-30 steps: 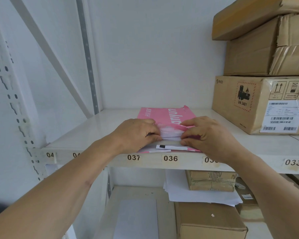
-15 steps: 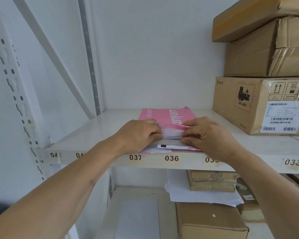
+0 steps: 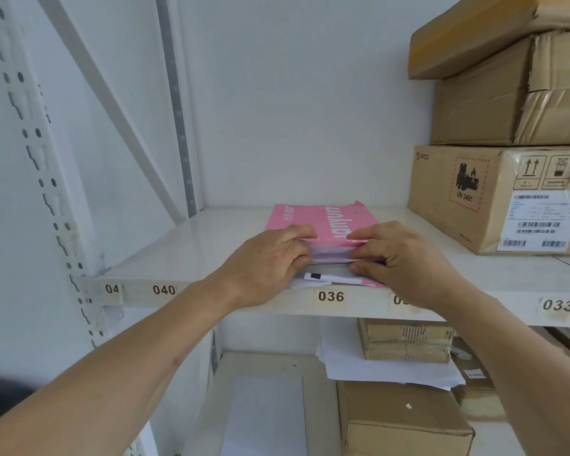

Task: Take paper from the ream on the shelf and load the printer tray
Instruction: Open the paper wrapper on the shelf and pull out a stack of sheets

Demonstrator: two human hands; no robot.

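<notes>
A pink ream (image 3: 323, 222) lay flat at the front edge of a white shelf (image 3: 191, 255), above label 036. The left hand (image 3: 270, 261) and right hand (image 3: 399, 258) each pinched its open near end, grip clamped on wrapper and sheets. Boxes (image 3: 494, 195) stood well right.

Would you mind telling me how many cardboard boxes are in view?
6, possibly more hidden. Three are stacked at upper right: top box, middle box, labelled box. Below the shelf: a strapped box, a large box, and one partly hidden box.
</notes>
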